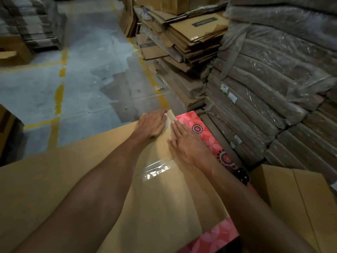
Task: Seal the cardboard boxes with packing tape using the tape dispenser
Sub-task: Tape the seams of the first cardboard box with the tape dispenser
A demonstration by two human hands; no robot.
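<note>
A large brown cardboard box (63, 179) lies flat in front of me on a pink flowered surface (206, 132). My left hand (152, 125) presses on the box's far edge, its fingers curled over the corner. My right hand (187, 143) lies flat beside it, fingers straight and pointing at the same far edge. A strip of clear packing tape (156, 169) crosses the box seam just behind my right wrist. A small black object (241, 175) lies at the box's right edge; I cannot tell whether it is the tape dispenser.
Another open brown box (291, 194) stands at the right. Stacks of flattened cardboard (191, 39) and plastic-wrapped bundles (273, 79) rise at the back right. Grey concrete floor with yellow lines (59, 95) spreads to the left, with more cardboard stacks (32, 22) at the far left.
</note>
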